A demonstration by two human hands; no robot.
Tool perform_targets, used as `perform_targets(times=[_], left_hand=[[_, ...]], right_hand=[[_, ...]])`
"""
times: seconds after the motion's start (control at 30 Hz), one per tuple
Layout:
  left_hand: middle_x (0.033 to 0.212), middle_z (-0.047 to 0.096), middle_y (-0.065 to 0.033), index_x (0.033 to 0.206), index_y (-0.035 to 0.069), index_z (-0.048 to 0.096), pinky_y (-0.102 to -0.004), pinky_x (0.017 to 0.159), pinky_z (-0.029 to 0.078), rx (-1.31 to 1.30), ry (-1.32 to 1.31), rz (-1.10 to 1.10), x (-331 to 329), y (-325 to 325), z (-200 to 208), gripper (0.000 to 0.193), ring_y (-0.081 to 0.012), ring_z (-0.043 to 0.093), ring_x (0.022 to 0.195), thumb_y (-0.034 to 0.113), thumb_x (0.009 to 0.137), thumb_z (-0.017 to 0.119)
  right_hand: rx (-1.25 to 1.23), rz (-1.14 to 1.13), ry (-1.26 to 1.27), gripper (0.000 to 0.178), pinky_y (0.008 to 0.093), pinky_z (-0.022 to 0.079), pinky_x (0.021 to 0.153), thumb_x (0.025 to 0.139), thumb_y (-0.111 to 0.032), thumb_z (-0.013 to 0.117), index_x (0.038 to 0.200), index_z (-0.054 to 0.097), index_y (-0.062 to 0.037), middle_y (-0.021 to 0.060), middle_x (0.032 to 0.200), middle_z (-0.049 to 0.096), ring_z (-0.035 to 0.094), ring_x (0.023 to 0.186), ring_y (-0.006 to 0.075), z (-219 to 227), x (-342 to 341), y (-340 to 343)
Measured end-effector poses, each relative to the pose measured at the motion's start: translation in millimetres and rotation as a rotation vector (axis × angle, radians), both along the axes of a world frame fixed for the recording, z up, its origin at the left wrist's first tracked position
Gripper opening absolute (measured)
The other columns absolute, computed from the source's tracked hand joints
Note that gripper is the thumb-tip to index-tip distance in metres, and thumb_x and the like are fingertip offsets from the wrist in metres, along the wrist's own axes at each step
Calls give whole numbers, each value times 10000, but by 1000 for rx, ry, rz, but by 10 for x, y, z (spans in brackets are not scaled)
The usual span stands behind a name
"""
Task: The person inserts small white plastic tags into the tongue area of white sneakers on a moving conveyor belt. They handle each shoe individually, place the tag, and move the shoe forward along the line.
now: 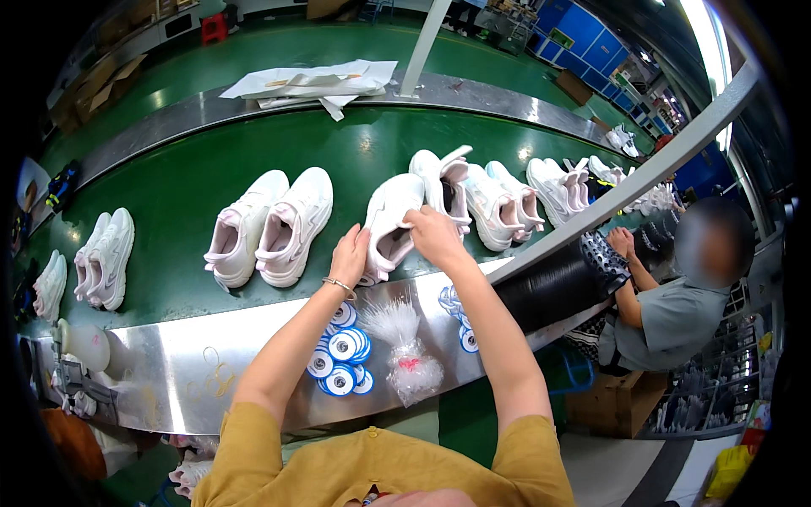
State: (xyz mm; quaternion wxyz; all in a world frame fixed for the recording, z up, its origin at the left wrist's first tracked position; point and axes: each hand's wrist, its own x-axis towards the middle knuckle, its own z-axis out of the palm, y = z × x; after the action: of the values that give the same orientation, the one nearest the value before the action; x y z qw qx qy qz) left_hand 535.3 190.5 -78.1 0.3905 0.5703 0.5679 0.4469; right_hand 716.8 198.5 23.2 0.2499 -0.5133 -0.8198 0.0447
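A white sneaker [397,203] with pale pink lining lies on the green belt in front of me, toe pointing away. My left hand [350,255] holds it along its left side near the heel, fingers fairly straight against it. At the collar opening on the right, my right hand [435,237] pinches the edge with thumb and fingers. Its mate, another white sneaker [432,177] with its tongue raised, stands just beyond my right hand. Between my forearms, on the metal ledge, sit round blue-and-white tags [342,346] and a clear plastic bundle of thin white fasteners [401,338].
Pairs of white sneakers [296,220] line the green belt [169,186] on both sides. White paper sheets [317,82] lie on the far rail. A slanted grey post [625,190] crosses at right. A co-worker [667,313] sits beyond it. Rubber bands [221,376] rest on the ledge.
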Motion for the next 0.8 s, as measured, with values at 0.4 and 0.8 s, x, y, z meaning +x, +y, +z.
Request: perform_targets(times=[0.4,0.8], left_hand=[[1064,559,-297,1316,0,398,-449,893,410,41,163,-141,135,53,148,608,-428,520,1018,352,826,472],[1165,468,-241,1367,185,402,-527,858,386,31,451,-47,164,-182,310,603,-438,460,1040,374,802,499]], right_hand=[[-189,25,534,173,339,463,626,779,-17,548,931,630,-20,141,847,631,606,718,274,-389,282,-102],[93,17,-120,120,416,496,629,826,-90,522,889,534,12,197,836,579,601,715,340,-211,-115,-584]])
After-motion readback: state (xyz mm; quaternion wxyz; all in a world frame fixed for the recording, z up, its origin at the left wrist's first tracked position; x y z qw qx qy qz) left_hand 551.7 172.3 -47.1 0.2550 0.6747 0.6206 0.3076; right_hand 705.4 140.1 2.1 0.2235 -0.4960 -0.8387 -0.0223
